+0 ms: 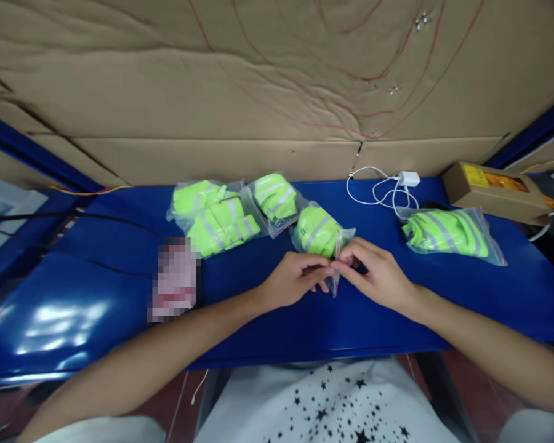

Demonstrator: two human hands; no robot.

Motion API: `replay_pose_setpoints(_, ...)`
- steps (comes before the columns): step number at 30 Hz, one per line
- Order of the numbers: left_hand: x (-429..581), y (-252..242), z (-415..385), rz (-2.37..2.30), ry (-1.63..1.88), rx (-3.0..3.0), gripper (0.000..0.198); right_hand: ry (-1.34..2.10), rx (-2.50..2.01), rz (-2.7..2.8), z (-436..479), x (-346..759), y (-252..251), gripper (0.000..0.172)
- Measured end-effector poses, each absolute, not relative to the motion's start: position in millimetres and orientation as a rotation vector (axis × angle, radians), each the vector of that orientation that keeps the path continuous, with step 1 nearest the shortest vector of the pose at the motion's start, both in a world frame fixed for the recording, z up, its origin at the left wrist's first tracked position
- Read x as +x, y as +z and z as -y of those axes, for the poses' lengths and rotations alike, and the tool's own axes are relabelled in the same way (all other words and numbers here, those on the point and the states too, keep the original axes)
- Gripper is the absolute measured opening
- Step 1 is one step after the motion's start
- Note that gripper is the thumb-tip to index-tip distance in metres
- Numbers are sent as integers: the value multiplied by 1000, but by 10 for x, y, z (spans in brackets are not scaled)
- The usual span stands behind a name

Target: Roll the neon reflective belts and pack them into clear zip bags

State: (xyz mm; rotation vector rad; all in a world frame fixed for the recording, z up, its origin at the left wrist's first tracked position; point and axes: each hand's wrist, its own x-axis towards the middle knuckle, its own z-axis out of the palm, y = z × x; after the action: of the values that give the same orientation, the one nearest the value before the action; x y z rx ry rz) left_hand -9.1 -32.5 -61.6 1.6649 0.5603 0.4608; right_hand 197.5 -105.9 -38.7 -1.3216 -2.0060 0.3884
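Note:
Both hands pinch the red-edged opening of a clear zip bag (319, 230) that holds a folded neon-yellow reflective vest with grey stripes. My left hand (293, 280) grips the edge from the left, fingers closed. From the right, my right hand (376, 271) pinches the same edge, its fingertips almost meeting those of the left. The bag lies on the blue table (281, 332). Just behind and to its left rests another bagged vest (276, 195). Farther left, two more bagged vests (221, 226) (196, 198) overlap.
Another bagged vest (447, 232) lies at the right. Behind it are a white charger (409, 178) with a coiled cable and an open cardboard box (498, 194) holding something orange. A pixelated item (174, 280) sits at the left. A cardboard wall (212, 111) rises behind the table.

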Motion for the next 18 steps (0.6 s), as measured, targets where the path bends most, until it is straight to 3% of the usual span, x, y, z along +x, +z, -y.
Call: replay_pose_setpoints(18, -70, -611, 357, -570, 568, 1654, 15, 426, -1270, 2031, 1005, 1995, -415, 13)
